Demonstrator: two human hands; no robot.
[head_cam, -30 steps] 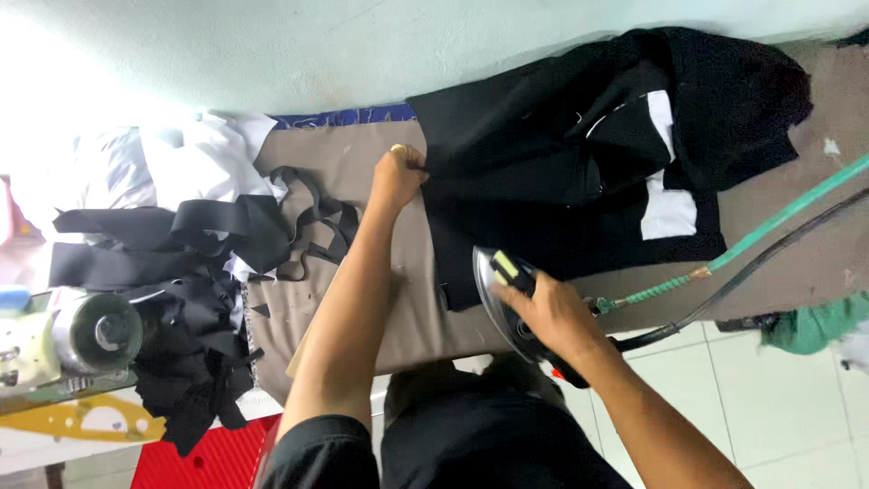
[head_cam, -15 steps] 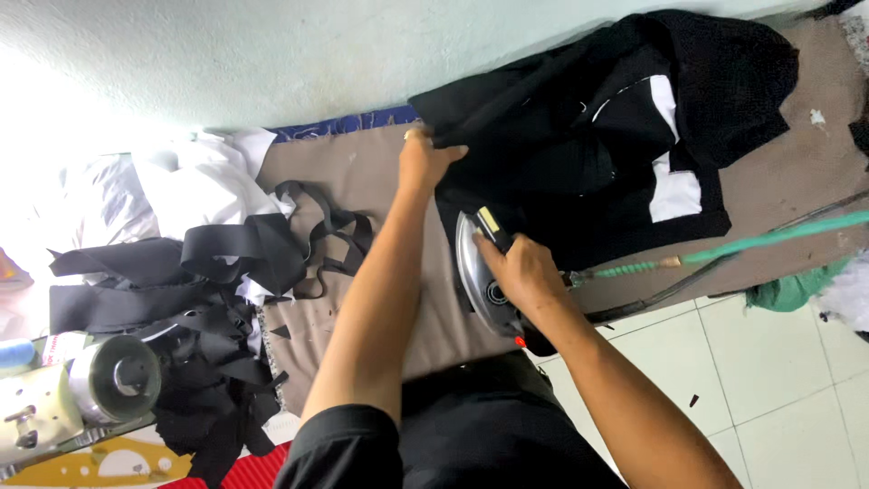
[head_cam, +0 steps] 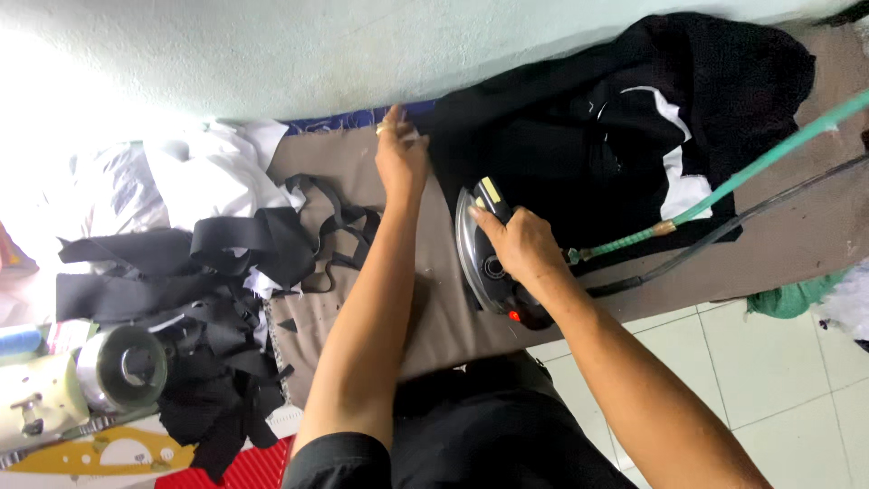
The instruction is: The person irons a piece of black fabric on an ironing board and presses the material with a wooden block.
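The right hand (head_cam: 516,244) has its fingers wrapped tight around the handle of a dark iron (head_cam: 484,263), which sits on the brown worktop (head_cam: 434,308) beside the black cloth (head_cam: 561,136). The left hand (head_cam: 401,154) pinches the edge of that cloth near the wall. Black straps (head_cam: 272,240) lie farther left.

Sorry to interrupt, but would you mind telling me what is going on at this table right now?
A person is ironing. The right hand grips the handle of a steam iron resting on the brown padded board, at the edge of a black garment. The left hand pins that garment's edge near the wall. A green hose and a dark cable run off to the right. A pile of black straps and white cloth lies to the left.
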